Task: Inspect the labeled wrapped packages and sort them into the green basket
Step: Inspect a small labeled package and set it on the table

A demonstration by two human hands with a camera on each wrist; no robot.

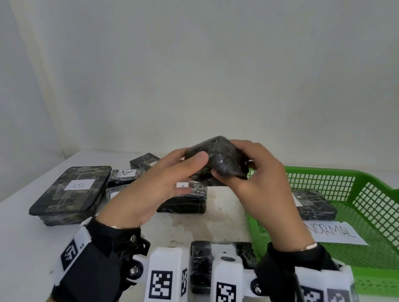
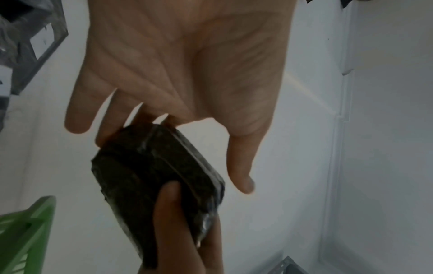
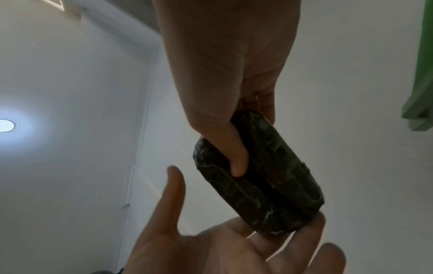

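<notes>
A dark wrapped package (image 1: 219, 156) is held up above the table's middle; no label shows on its visible faces. My right hand (image 1: 239, 174) grips it, the thumb (image 3: 236, 159) pressed on one face and the fingers curled behind. My left hand (image 1: 183, 171) is spread, and its straight fingers (image 3: 309, 222) touch the package's (image 2: 152, 176) end. In both wrist views the left thumb (image 2: 243, 176) stands apart from the package. The green basket (image 1: 321, 172) stands at the right and holds one wrapped package (image 1: 314, 204) beside a paper reading NORMAL (image 1: 336, 231).
Several wrapped packages lie on the white table (image 1: 13, 244): a large one labelled B (image 1: 72, 189) at left, smaller ones behind it (image 1: 122, 175), one below my hands (image 1: 190, 201), one near the front edge (image 1: 201, 263). A wall is close behind.
</notes>
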